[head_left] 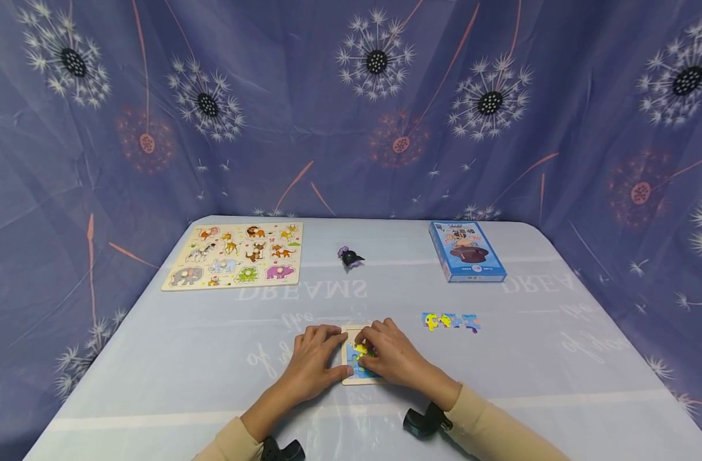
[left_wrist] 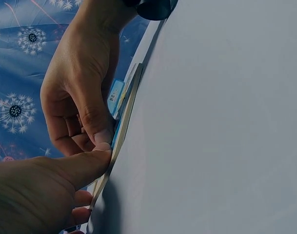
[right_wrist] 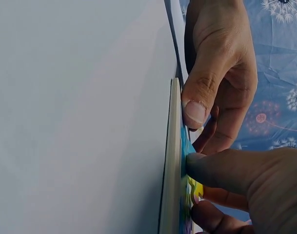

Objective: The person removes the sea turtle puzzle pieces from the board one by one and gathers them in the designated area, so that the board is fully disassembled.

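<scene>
A small jigsaw puzzle tray [head_left: 363,381] with a pale wooden rim lies near the front middle of the table, blue and yellow pieces set inside it. My left hand [head_left: 314,363] holds the tray's left side, thumb at the near corner and fingers by the far corner. Over the right part of the tray, my right hand [head_left: 393,355] has its fingers curled down and pinches a yellow puzzle piece [right_wrist: 199,189] at the surface; the hand hides much of that side. Several loose puzzle pieces [head_left: 448,321] lie to the right of the tray.
An animal peg puzzle board [head_left: 212,285] lies at the back left of the table [head_left: 172,358]. A small black and purple object [head_left: 349,257] sits at the back middle. A blue box [head_left: 468,251] lies at the back right, before a dandelion-patterned curtain [head_left: 304,128].
</scene>
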### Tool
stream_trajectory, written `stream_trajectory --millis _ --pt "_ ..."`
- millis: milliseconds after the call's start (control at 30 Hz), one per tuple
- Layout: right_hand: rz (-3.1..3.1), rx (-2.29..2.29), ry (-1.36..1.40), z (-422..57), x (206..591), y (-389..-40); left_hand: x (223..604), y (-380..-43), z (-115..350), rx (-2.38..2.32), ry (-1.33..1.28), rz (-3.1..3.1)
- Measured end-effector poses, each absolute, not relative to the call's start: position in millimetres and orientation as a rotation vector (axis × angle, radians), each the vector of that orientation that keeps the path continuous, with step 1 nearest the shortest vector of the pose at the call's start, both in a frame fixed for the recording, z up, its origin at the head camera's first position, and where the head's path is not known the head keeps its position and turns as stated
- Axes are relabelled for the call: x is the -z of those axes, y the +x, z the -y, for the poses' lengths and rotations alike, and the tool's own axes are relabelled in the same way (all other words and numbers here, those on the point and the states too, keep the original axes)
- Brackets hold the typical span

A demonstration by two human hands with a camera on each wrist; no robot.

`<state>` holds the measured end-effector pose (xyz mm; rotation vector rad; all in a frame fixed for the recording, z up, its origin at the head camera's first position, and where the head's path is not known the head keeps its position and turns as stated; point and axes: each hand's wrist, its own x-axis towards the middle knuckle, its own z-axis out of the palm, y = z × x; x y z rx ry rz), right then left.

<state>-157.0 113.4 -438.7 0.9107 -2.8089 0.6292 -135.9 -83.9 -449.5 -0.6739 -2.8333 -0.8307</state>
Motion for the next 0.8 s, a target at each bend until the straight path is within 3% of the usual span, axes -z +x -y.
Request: stream_trajectory --millis 800 --pt "2.896 -0.81 0.74 -122.9 435.4 -154.8 449.9 -135.7 84.3 0.849 -0.684 2.822"
